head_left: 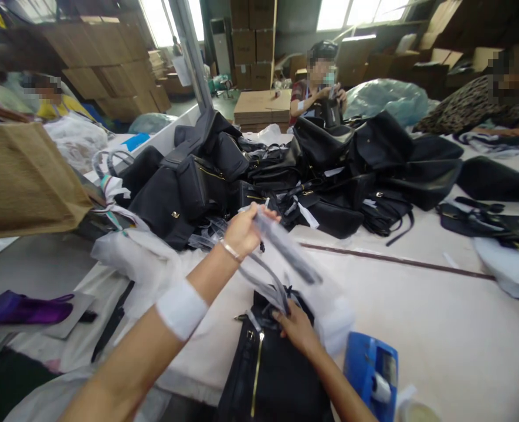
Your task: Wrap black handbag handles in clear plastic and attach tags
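White table [426, 310] fills most of the view. Pile of black bags [202, 190] runs across its far side, bags tumbled on and against each other, some gold zippers and buckles showing. Stacked cartons [105, 64] behind, at far left. Co-worker [302, 104] across the table, both hands up at a dark item. Tan bag [26, 179] at left edge of view.

Work item: black backpack [285, 378] at the near edge, bottom center, directly in front of the wearer, gold zipper [258, 366] running down its front. Part of it is cut off by the frame.

Translucent plastic wrap [336, 310] trails from the left hand down past the backpack's right side; dark strip [292, 251] shows in its upper part, motion-blurred.

Left hand [244, 231] raised above the backpack, thumb and fingers closed on the top end of the wrap. Right hand [298, 325] at the backpack's top, thumb and fingers together on the base of a grey handle [273, 275]; exact contact partly hidden.

Blue tape dispenser [370, 372] on the table, just right of the right forearm. Purple pouch [26, 309] well off to the left.
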A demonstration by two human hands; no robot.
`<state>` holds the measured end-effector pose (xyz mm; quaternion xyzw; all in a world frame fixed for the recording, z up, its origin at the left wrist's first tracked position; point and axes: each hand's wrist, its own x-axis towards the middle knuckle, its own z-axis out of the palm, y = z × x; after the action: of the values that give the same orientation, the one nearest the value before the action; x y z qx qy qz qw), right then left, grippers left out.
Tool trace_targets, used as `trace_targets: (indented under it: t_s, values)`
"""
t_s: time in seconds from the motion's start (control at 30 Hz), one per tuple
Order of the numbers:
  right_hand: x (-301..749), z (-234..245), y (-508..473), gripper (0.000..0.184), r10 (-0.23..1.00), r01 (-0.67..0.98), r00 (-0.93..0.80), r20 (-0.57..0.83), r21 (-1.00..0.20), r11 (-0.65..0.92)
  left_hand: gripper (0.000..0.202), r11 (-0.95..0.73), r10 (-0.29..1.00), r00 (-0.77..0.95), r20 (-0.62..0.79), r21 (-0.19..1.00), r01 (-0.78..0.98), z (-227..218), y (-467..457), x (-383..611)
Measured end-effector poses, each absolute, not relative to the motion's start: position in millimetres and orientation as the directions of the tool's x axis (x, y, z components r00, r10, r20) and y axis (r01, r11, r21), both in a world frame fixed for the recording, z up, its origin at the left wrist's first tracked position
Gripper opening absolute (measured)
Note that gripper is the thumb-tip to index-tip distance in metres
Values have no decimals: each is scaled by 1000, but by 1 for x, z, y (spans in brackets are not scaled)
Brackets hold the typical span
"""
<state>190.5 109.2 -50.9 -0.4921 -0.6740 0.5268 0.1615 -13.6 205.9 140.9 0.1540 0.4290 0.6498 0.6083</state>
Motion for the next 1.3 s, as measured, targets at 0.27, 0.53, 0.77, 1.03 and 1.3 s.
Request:
trace_targets:
  t_s: [0.27,0.53,0.77,1.03,1.3]
  values:
    - [184,-52,110,31,884,313,-291,-365,-910,-273,17,368,821,-307,-482,857,-361,46,205,24]
    - [216,-39,77,38,952,598,-221,-214,-801,-41,39,613,756,-393,-523,776,146,-5,-28,-3]
    - [266,-85,-2,28,894,787,-448,-9,-478,389,41,649,735,-51,-676,681,340,-44,-100,17]
    - [264,-128,-39,26,839,787,-543,15,-338,516,42,697,699,-111,-707,639,324,-60,-127,11]
    - [253,-132,-35,22,868,798,-496,5,-393,458,24,711,695,-298,-655,563,421,-70,-119,23]
